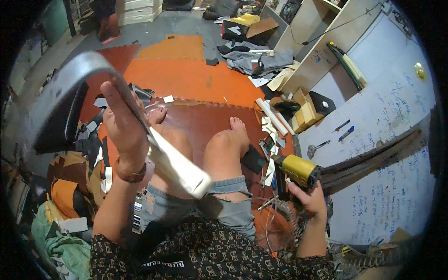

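Note:
My left hand [125,133], with a band on its wrist, is raised above my left leg. It grips a long bent strip [179,168], grey and shiny where it arches at the upper left, white and thick at its near end. One finger points up; the others are partly hidden behind the strip. At the right, my right hand [313,200] is closed round a yellow and black gun-shaped tool [300,171]. Its dark front end points left, toward my knees, apart from the strip. I cannot tell exactly what kind of tool it is.
Orange and brown mats [186,77] cover the floor ahead. Leather scraps and cloth [70,200] lie at my left. At the right are white rolls [271,116], a wooden box [304,112] and a white board [373,186] with pens. Another person's foot [109,30] shows far left.

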`<control>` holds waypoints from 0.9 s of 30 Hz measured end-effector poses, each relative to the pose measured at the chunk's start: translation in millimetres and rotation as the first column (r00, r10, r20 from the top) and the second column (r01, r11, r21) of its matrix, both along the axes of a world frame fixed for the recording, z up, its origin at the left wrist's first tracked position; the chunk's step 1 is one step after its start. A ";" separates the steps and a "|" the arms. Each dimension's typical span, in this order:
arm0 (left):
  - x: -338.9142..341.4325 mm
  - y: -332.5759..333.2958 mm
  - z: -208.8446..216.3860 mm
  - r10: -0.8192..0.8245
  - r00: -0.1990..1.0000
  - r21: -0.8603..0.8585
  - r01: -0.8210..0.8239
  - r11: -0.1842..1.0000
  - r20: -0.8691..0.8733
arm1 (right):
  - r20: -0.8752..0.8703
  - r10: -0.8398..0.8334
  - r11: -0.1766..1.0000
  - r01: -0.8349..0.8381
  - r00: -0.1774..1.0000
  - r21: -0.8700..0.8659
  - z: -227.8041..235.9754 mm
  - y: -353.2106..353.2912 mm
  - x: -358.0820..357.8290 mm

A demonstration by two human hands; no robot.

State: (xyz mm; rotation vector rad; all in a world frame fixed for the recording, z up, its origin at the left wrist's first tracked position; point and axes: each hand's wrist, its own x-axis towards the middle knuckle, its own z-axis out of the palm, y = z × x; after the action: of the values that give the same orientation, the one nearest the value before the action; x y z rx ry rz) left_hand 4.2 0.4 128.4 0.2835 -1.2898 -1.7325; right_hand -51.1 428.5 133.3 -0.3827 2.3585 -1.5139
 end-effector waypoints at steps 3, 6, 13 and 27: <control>-23.5 4.5 -25.1 0.115 0.991 0.106 -0.108 0.989 -0.066 | -0.196 0.222 0.959 -0.177 0.955 0.223 13.6 -3.9 8.4; -28.8 21.9 -43.3 0.113 0.993 0.018 -0.113 0.993 -0.014 | -0.161 0.411 0.899 -0.369 0.897 0.237 16.2 -19.9 11.1; -41.4 32.8 -145.5 0.301 0.953 -0.599 -0.229 0.768 0.021 | -0.205 0.675 0.687 -0.503 0.709 0.525 11.8 -72.3 6.2; -31.7 70.6 -47.3 0.025 0.992 -0.303 -0.062 0.951 -0.124 | -0.125 0.589 0.756 -0.490 0.798 0.434 1.7 -92.5 0.7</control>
State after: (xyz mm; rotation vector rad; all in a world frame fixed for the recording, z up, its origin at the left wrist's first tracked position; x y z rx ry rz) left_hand -27.5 71.0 81.1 0.0276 -1.4295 -1.4620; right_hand -50.4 336.0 135.0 -1.1096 2.3464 -0.7435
